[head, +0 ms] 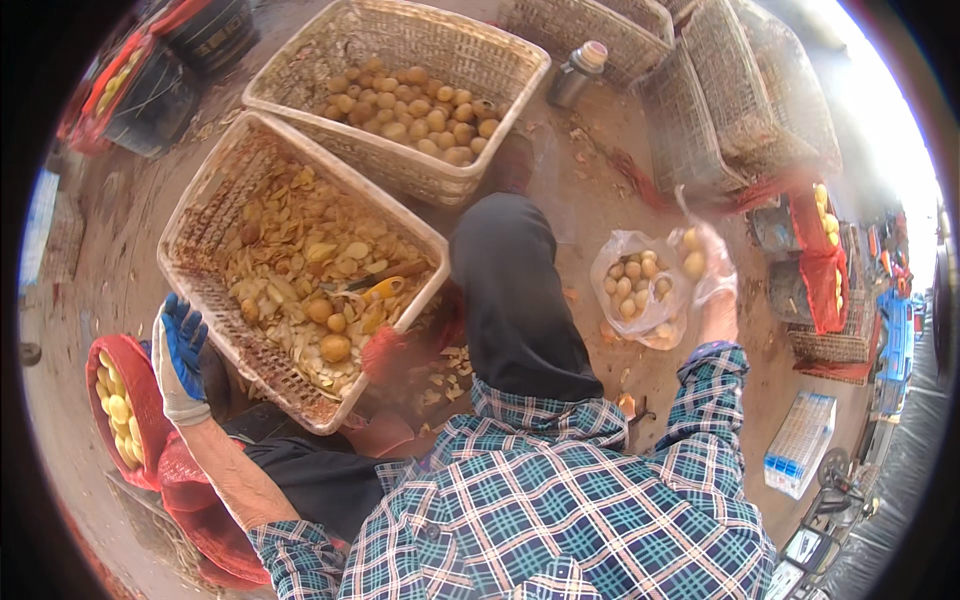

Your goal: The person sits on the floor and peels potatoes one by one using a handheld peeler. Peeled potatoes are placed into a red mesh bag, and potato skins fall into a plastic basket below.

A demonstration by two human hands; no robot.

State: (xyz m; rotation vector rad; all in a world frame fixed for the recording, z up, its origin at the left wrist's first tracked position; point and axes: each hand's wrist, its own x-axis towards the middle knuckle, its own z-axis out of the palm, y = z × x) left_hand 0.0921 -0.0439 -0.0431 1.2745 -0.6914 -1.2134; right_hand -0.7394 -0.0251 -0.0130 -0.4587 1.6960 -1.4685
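My left hand [180, 356], in a white glove with a blue palm, is raised beside the near left side of a plastic crate [184, 247]. It holds nothing. Potato peels [300, 232] fill much of that crate, with a few potatoes [335, 347] and an orange-handled tool [386, 289] lying on them. On the right, my right hand [716, 262], in a thin clear glove, holds small potatoes [693, 259]. Below it, a clear plastic bag [667, 330] of small potatoes [637, 281] stands on the floor.
A second crate [450, 180] of unpeeled potatoes [412, 105] stands ahead. Stacked crates [720, 112] and a metal flask [577, 75] are beyond. Red mesh bags [146, 397] of pale potatoes [118, 410] flank me. Black buckets [154, 97] stand far left, a wire basket [799, 442] at right.
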